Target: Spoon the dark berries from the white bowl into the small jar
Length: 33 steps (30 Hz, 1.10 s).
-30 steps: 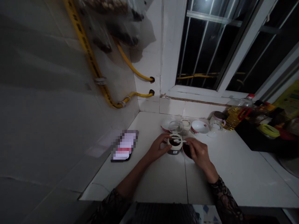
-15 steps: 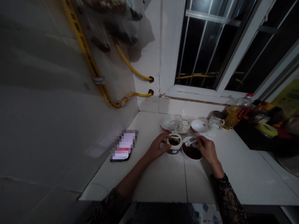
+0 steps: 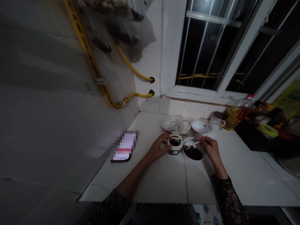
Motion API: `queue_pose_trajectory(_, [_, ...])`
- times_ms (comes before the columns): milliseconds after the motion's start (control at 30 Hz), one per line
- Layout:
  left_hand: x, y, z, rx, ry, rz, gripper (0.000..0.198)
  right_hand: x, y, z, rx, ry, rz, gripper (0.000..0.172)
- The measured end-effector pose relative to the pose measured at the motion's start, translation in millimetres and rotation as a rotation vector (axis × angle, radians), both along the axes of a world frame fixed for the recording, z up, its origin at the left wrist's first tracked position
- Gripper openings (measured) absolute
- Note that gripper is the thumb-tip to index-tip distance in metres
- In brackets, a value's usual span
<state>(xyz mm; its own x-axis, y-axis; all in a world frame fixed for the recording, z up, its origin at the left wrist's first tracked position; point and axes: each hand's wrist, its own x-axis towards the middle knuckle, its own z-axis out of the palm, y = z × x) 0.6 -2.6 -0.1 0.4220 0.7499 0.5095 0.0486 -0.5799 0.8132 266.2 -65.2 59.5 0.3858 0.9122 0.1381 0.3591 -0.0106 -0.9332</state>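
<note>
My left hand [image 3: 160,146] is closed around the left side of a small jar [image 3: 174,152] with a pale rim and dark contents. Its clear lid [image 3: 176,126] stands flipped up at the back. My right hand [image 3: 210,148] pinches the handle of a small white spoon [image 3: 194,144]. The spoon's head is over a white bowl [image 3: 203,158] with a pink rim, which touches or nearly touches the jar. Dark, crumbly food [image 3: 192,152] fills the lower part of this bowl; I cannot tell what it is.
Behind stand a second jar [image 3: 186,127] with white contents, a white bowl [image 3: 199,127] and a lidded glass jar [image 3: 217,121]. An oil bottle [image 3: 231,117] and a black box [image 3: 246,134] of condiments are on the right. A phone [image 3: 124,147] lies left, near the tiled wall.
My right hand has shifted slightly right, and the spoon in it has moved right over the bowl. My left hand and the jar stay in place.
</note>
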Motion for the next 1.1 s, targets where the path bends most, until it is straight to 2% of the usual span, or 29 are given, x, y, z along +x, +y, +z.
queue_pose_trajectory(267, [1, 1, -2.2, -0.001, 0.004, 0.001, 0.032, -1, 0, 5.9, -0.032, 0.252, -0.010, 0.032])
queue_pose_trajectory(767, [2, -1, 0.7, 0.002, 0.002, 0.003, 0.031, 3, 0, 5.9, 0.017, 0.326, -0.050, 0.027])
queue_pose_trajectory(967, [1, -2, 1.8, -0.020, 0.007, 0.004, 0.033, -11, -2, 3.7, 0.198, 0.222, -0.061, 0.034])
queue_pose_trajectory(1033, [0, -2, 2.2, -0.026, 0.015, 0.004, 0.033, -23, -4, 0.8, 0.301, 0.086, -0.055, 0.033])
queue_pose_trajectory(1100, [0, -1, 2.6, -0.028, 0.024, 0.003, 0.033, -35, -7, -2.0, 0.391, -0.112, 0.009, 0.028])
